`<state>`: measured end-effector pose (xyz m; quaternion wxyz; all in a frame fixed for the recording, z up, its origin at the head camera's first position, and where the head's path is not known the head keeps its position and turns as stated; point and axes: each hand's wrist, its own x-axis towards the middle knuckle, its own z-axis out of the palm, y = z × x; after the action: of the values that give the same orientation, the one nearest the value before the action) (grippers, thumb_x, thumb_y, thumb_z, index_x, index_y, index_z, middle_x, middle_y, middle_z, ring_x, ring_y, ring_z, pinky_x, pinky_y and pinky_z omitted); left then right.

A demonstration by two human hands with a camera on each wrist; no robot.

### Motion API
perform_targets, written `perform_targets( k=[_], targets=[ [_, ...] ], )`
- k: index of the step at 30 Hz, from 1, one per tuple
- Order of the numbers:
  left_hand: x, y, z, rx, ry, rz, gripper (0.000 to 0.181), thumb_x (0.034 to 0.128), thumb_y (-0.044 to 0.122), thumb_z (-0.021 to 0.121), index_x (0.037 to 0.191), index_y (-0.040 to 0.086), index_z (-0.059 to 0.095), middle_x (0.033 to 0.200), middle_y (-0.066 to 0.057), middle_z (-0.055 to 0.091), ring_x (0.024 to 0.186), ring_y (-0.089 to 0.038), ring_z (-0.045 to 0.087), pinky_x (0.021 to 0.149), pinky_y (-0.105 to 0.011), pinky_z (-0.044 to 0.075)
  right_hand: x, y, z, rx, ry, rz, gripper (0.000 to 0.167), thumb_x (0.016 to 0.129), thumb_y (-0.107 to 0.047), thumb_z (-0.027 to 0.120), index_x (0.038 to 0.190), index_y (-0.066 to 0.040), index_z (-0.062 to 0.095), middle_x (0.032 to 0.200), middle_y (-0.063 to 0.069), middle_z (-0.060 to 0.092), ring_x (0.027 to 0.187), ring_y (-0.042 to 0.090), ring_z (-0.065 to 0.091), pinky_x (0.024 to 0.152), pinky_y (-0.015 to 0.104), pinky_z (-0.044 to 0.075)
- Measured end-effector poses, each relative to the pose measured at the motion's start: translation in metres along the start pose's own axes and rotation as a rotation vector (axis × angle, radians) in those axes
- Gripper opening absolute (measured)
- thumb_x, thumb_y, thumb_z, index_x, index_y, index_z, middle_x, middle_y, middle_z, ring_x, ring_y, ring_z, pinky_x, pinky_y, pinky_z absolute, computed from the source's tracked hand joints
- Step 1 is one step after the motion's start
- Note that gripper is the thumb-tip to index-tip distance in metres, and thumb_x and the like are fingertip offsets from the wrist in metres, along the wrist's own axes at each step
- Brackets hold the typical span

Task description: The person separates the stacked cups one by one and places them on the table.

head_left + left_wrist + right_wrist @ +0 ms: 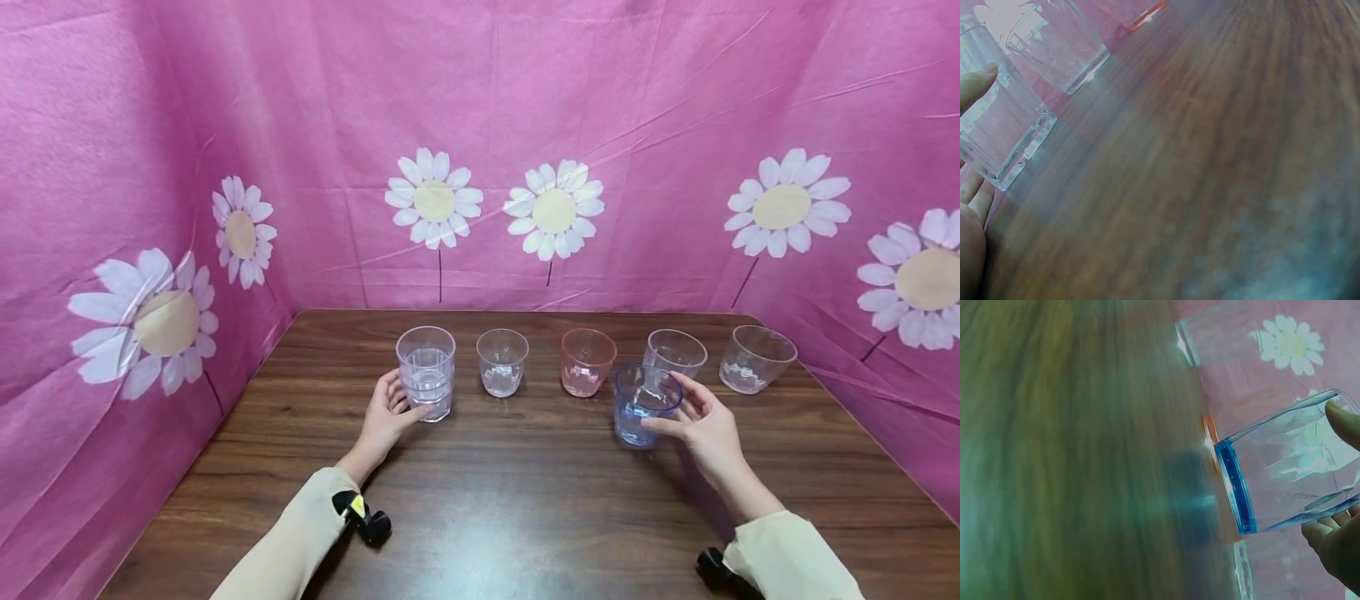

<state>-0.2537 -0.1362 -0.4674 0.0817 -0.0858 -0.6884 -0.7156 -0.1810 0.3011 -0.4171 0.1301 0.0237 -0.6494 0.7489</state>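
Note:
At the left, my left hand [385,425] grips a tall clear tumbler [426,375], thumb in front and fingers behind its far side. Ring lines show partway down it; whether another cup is nested inside, I cannot tell. In the left wrist view the thick base of the tumbler [1029,147] stands upright on the table. My right hand [705,425] holds a blue-tinted clear cup [637,417] between thumb and fingers. The blue cup [1238,487] looks slightly raised off the table in the right wrist view, and it partly covers a clear cup [675,346] behind it.
Along the back of the wooden table [480,517] stand a small clear cup [502,362], a pink-red cup [588,367] and, at the right, another clear cup [756,362]. A pink flowered cloth [480,100] hangs behind and at both sides.

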Motion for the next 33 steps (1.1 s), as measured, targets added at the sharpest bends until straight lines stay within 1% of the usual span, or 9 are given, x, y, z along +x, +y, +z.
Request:
perform_targets(
  k=[9, 15, 18, 20, 23, 25, 28, 33],
  targets=[
    [0.001, 0.000, 0.000, -0.006, 0.007, 0.014, 0.075, 0.0750, -0.018, 0.072, 0.138, -0.011, 0.032, 0.129, -0.026, 0.053, 0.103, -0.005, 0.056, 0.094, -0.021, 0.046, -0.004, -0.003, -0.024, 0.057, 0.045, -0.022, 0.073, 0.070, 0.028, 0.071, 0.128, -0.012, 0.055, 0.112, -0.012, 0.070, 0.104, -0.001, 0.063, 0.080, 0.017, 0.054],
    [0.001, 0.000, -0.001, -0.012, 0.004, 0.012, 0.075, 0.0754, -0.018, 0.073, 0.138, -0.011, 0.032, 0.130, -0.026, 0.052, 0.103, -0.005, 0.056, 0.094, -0.022, 0.046, -0.009, -0.002, -0.037, 0.063, 0.087, -0.028, 0.072, 0.071, 0.027, 0.071, 0.123, -0.021, 0.059, 0.112, -0.012, 0.069, 0.105, -0.004, 0.062, 0.083, 0.014, 0.051],
    [0.000, -0.001, -0.001, -0.009, 0.004, 0.018, 0.075, 0.0751, -0.017, 0.073, 0.138, -0.011, 0.033, 0.129, -0.026, 0.053, 0.104, -0.006, 0.056, 0.093, -0.022, 0.047, -0.010, -0.003, -0.043, 0.057, 0.118, -0.026, 0.073, 0.071, 0.027, 0.072, 0.127, -0.019, 0.060, 0.112, -0.012, 0.069, 0.105, -0.004, 0.061, 0.084, 0.012, 0.049],
    [0.000, -0.001, 0.000, -0.012, 0.005, 0.016, 0.075, 0.0747, -0.018, 0.073, 0.138, -0.011, 0.033, 0.129, -0.026, 0.053, 0.103, -0.006, 0.057, 0.093, -0.022, 0.047, -0.011, -0.003, -0.048, 0.071, 0.134, -0.017, 0.074, 0.071, 0.028, 0.071, 0.128, -0.018, 0.060, 0.112, -0.012, 0.069, 0.104, -0.004, 0.062, 0.083, 0.013, 0.050],
    [0.000, -0.002, 0.000, -0.014, 0.001, 0.011, 0.075, 0.0749, -0.017, 0.073, 0.138, -0.011, 0.033, 0.129, -0.025, 0.053, 0.103, -0.005, 0.057, 0.094, -0.022, 0.047, -0.012, -0.003, -0.053, 0.096, 0.157, -0.006, 0.073, 0.071, 0.029, 0.070, 0.125, -0.019, 0.062, 0.111, -0.012, 0.070, 0.101, -0.003, 0.064, 0.081, 0.014, 0.052],
    [0.000, -0.002, 0.000, -0.017, 0.000, 0.005, 0.075, 0.0750, -0.017, 0.073, 0.138, -0.011, 0.033, 0.130, -0.025, 0.053, 0.104, -0.005, 0.057, 0.095, -0.023, 0.046, -0.013, -0.002, -0.056, 0.120, 0.170, -0.002, 0.073, 0.070, 0.030, 0.069, 0.120, -0.022, 0.064, 0.110, -0.012, 0.071, 0.100, -0.003, 0.064, 0.079, 0.014, 0.052],
    [0.000, -0.001, 0.000, -0.006, -0.002, 0.000, 0.075, 0.0758, -0.016, 0.073, 0.139, -0.011, 0.033, 0.132, -0.027, 0.052, 0.105, -0.006, 0.056, 0.096, -0.023, 0.046, -0.015, -0.001, -0.059, 0.151, 0.186, -0.015, 0.073, 0.069, 0.033, 0.068, 0.117, -0.023, 0.065, 0.109, -0.010, 0.071, 0.101, -0.002, 0.065, 0.079, 0.015, 0.053],
    [0.001, -0.001, 0.000, 0.008, 0.001, -0.001, 0.075, 0.0764, -0.017, 0.072, 0.140, -0.010, 0.033, 0.134, -0.028, 0.051, 0.107, -0.008, 0.055, 0.096, -0.022, 0.045, -0.015, 0.000, -0.063, 0.164, 0.191, -0.049, 0.075, 0.067, 0.034, 0.068, 0.117, -0.021, 0.065, 0.109, -0.008, 0.071, 0.103, -0.001, 0.064, 0.080, 0.016, 0.052]
  ],
)
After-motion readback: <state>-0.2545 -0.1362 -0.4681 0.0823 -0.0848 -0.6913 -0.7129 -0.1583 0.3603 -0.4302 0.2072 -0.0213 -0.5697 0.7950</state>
